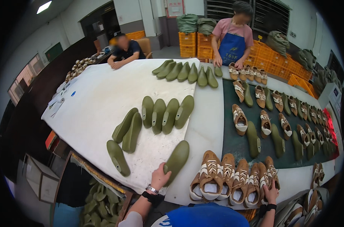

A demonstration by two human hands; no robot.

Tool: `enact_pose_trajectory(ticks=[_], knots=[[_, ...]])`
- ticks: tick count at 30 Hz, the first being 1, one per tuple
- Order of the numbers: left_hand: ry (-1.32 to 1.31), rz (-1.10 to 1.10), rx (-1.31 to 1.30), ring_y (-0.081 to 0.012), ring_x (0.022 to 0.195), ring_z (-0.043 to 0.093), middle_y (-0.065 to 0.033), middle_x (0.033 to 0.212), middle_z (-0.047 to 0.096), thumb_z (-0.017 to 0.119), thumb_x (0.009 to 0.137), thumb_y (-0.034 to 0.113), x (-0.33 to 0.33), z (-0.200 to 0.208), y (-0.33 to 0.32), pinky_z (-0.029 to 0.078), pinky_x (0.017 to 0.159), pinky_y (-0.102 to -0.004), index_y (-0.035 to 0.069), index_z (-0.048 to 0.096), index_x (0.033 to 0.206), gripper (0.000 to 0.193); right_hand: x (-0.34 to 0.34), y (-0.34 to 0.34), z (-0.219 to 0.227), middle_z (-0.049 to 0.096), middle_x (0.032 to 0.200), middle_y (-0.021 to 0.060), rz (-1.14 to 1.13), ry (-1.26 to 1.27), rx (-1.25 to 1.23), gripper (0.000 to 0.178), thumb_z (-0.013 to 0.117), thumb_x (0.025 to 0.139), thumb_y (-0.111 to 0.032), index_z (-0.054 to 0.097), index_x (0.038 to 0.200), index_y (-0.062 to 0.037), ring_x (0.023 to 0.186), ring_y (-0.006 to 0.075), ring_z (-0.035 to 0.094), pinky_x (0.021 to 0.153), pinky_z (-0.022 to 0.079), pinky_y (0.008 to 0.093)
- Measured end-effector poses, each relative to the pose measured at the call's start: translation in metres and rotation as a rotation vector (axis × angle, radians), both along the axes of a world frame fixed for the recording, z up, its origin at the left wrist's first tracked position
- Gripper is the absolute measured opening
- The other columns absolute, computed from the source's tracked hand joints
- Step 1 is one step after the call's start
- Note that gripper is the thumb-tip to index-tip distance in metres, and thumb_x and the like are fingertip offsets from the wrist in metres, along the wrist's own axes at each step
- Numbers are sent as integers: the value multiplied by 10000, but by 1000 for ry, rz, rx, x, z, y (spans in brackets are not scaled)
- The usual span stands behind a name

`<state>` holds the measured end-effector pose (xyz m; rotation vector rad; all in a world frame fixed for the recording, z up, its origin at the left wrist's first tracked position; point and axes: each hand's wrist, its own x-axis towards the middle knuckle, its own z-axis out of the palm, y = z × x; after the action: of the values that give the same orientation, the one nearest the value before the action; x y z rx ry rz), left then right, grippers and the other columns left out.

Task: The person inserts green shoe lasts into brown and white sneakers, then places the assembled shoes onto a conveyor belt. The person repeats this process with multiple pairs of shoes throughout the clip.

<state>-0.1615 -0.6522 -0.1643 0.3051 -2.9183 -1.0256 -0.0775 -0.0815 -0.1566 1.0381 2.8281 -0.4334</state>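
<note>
My left hand (pixel 161 177) is closed round the heel end of a green shoe last (pixel 178 157) at the near edge of the white table. Fingers wrapped on its end, my right hand (pixel 271 193) holds a brown and white sneaker (pixel 271 170). That sneaker is the rightmost in a near row of laced brown sneakers (pixel 211 169). Left of my left hand lie several more lasts: a single one (pixel 118 157), a leaning pair (pixel 131 132) and an upright row (pixel 158 113).
A dark green conveyor belt (pixel 232 149) carries sneakers and lasts in rows on the right. Across the table a person in a blue apron (pixel 232 45) handles a last; another person (pixel 123 51) sits at the far left. A bin of lasts (pixel 100 204) stands below, orange crates (pixel 187 44) behind.
</note>
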Motion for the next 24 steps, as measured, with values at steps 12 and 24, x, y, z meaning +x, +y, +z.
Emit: enact_pose_trajectory(ticks=[12,24], knots=[[66,244,-200,-408,1216,437,-260,1300,463,755,649,194,-180,-42,-230,371,1039,-431,-4,340,1375,859,0,-5,-4,601,1158,217,3,105,-32,832,683,706,-565,424,1396,-179,1101,382,514,1010,277,494],[-155,284,119,-436,1144,508,-287,1225,521,674,654,444,-187,-39,-224,411,979,-447,67,323,1396,903,-2,-5,-1,579,1212,214,-10,70,-60,873,690,688,-591,406,1414,-196,1133,393,489,1038,251,487]])
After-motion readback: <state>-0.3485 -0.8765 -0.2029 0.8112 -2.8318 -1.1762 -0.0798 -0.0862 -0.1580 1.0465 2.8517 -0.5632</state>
